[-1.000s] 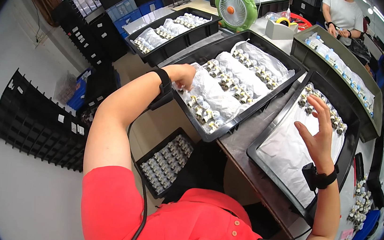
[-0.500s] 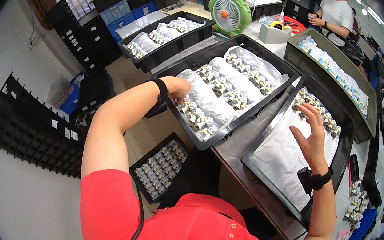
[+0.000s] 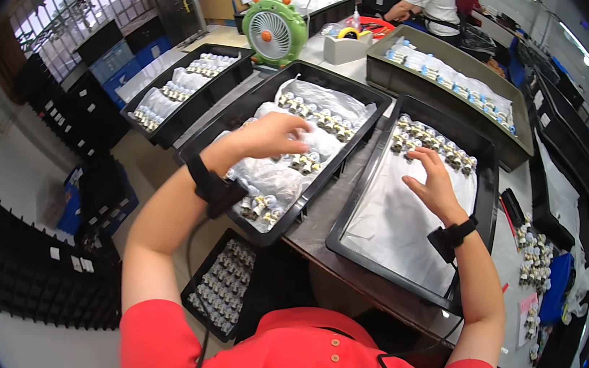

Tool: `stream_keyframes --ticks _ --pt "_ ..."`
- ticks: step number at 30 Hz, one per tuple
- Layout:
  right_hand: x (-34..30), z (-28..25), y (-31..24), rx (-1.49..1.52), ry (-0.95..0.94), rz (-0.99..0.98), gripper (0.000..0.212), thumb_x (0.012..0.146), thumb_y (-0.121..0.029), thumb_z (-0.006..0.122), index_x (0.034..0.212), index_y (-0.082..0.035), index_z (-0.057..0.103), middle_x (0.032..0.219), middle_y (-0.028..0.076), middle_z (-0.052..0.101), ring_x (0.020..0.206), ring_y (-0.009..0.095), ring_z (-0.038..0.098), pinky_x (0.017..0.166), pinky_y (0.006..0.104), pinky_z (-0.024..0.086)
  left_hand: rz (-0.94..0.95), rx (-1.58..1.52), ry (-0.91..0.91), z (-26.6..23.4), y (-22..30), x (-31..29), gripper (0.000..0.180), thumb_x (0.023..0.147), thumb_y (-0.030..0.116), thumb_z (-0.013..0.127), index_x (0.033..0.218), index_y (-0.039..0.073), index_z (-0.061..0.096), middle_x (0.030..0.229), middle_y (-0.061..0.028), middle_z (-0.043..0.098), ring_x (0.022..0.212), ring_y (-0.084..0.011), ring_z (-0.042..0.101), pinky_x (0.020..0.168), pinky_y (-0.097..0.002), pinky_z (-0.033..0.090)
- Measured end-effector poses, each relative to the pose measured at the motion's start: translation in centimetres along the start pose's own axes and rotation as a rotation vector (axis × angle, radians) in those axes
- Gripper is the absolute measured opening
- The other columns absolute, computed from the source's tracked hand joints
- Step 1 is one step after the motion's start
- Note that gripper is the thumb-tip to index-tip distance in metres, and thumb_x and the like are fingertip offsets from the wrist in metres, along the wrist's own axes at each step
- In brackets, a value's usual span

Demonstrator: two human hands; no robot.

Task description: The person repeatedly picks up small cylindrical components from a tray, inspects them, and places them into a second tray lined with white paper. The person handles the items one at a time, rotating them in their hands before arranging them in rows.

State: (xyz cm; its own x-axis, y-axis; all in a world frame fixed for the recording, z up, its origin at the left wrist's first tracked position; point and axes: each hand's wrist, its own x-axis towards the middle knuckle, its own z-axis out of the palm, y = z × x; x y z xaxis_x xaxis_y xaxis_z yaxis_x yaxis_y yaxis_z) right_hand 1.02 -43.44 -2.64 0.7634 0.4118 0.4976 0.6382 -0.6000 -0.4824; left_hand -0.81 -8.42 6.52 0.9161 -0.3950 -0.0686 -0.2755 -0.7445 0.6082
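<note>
The left hand (image 3: 271, 136) curls loosely, fingers bent down onto the small metal fittings (image 3: 302, 162) lying on clear plastic in the left black tray (image 3: 323, 184) — whether it grips one cannot be told. The right hand (image 3: 434, 180) lies open and flat, fingers spread, fingertips at the row of fittings (image 3: 431, 143) along the far end of the right black tray (image 3: 484, 206), palm over its white liner. Since the earlier frames the left hand has shifted further along its tray — the right has settled lower.

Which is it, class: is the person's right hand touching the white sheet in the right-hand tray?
Touching: head view shows right hand fingertips pressed on white sheet.
</note>
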Motion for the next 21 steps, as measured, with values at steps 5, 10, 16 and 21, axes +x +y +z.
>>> stream_keyframes --ticks 5,10,16,21 --pt "-1.0 0.4 1.8 -0.09 -0.01 0.036 0.045 0.069 -0.011 0.072 0.11 -0.004 0.055 0.118 0.014 0.05 0.109 0.032 0.05 0.093 0.0357 0.042 0.48 -0.439 -0.196 7.2 10.2 1.9 0.037 0.084 0.013 0.064 0.118 0.001 0.055 0.1 -0.0092 0.063 0.092 -0.0116 0.06 0.08 -0.0253 0.048" --pt "-1.2 1.2 4.2 -0.144 -0.077 0.024 0.04 0.072 -0.005 0.062 0.111 -0.005 0.054 0.113 0.016 0.053 0.107 0.033 0.051 0.091 0.0354 0.042 0.496 -0.588 -0.364 11.4 10.4 3.2 0.033 0.084 0.016 0.064 0.114 0.003 0.058 0.098 -0.0091 0.064 0.089 -0.0132 0.062 0.078 -0.0256 0.049" --pt "1.8 1.3 4.9 -0.33 -0.198 0.131 0.063 0.066 -0.014 0.073 0.121 -0.005 0.046 0.115 0.019 0.051 0.108 0.036 0.048 0.091 0.0404 0.041 0.462 -0.567 -0.121 13.9 8.8 4.3 0.027 0.081 0.018 0.064 0.102 0.001 0.063 0.091 -0.0117 0.066 0.083 -0.0169 0.064 0.077 -0.0276 0.05" --pt "5.0 3.7 8.8 -0.349 -0.108 0.169 0.064 0.066 -0.017 0.074 0.121 -0.002 0.045 0.12 0.022 0.048 0.112 0.038 0.047 0.095 0.0406 0.039 0.474 -0.7 -0.047 13.9 9.4 4.1 0.024 0.079 0.016 0.063 0.097 -0.001 0.064 0.089 -0.0124 0.066 0.083 -0.0183 0.063 0.078 -0.029 0.05"
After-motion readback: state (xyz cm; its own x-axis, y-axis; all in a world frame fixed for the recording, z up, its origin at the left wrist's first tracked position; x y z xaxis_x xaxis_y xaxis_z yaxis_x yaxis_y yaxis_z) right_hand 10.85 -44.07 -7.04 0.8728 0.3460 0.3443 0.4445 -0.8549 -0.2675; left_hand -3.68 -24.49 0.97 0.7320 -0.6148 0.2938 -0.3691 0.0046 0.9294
